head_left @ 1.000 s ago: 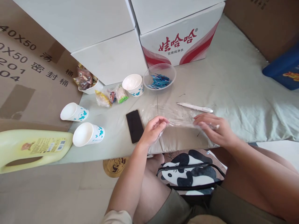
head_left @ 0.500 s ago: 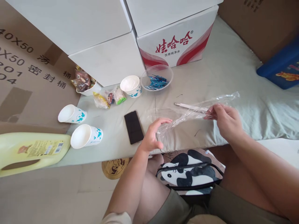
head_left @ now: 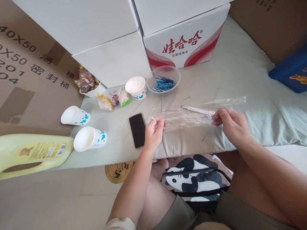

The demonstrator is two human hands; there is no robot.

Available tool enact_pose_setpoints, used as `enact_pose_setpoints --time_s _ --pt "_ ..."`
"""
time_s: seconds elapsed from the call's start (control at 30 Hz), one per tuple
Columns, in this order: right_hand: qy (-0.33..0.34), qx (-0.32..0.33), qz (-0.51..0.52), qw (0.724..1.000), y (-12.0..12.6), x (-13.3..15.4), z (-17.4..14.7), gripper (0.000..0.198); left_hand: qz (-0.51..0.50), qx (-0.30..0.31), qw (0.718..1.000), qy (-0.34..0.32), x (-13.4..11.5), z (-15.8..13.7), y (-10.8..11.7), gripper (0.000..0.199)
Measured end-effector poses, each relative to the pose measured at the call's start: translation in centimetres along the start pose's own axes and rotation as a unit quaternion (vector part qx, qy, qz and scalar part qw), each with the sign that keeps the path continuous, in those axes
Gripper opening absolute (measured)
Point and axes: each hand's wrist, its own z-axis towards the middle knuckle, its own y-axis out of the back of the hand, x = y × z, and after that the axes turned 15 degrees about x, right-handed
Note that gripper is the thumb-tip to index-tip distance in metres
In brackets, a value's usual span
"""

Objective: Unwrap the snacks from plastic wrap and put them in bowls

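Note:
A clear plastic bag [head_left: 184,118] is stretched sideways between my two hands, just over the cloth-covered surface. My left hand [head_left: 154,131] pinches its left end. At the other end, the closed fingers of my right hand [head_left: 230,123] grip the bag. A white pen-like tool [head_left: 196,110] with a thin dark tip shows through and behind the film; its right end is hidden near my right fingers, and whether they touch it I cannot tell. Close by my left hand lies a dark phone [head_left: 137,129].
Paper cups [head_left: 90,139] and a yellow jug [head_left: 35,153] stand at left. Wrapped snacks [head_left: 105,102], a paper bowl [head_left: 137,88] and a clear bowl [head_left: 176,72] of blue packets sit before white cartons [head_left: 184,41]. A blue container [head_left: 290,70] is at right.
My left hand has gone from open fingers to a pinch on the bag's left end. The film is now spread flatter between both hands. My right hand keeps its grip.

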Motion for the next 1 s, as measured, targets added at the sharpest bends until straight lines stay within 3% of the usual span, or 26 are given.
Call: enact_pose_setpoints --time_s 0.23,0.4,0.5,1.0 --pt "0.035 0.064 -0.13 0.989 -0.2 -0.1 -0.3 0.029 -0.057 -0.037 0.995 0.069 0.3 0.4 0.3 0.041" --pt "-0.002 0.124 -0.185 0.975 -0.1 -0.1 -0.1 0.023 -0.018 0.011 0.997 0.073 0.0 0.3 0.0 0.035" --pt "0.018 0.148 -0.213 0.966 -0.1 -0.5 0.1 0.024 0.02 0.045 0.997 0.063 -0.1 0.3 -0.1 0.031" --pt "0.019 0.133 -0.25 0.959 0.0 -1.1 0.3 0.019 0.09 0.044 0.993 0.059 0.8 0.7 -0.1 0.025"
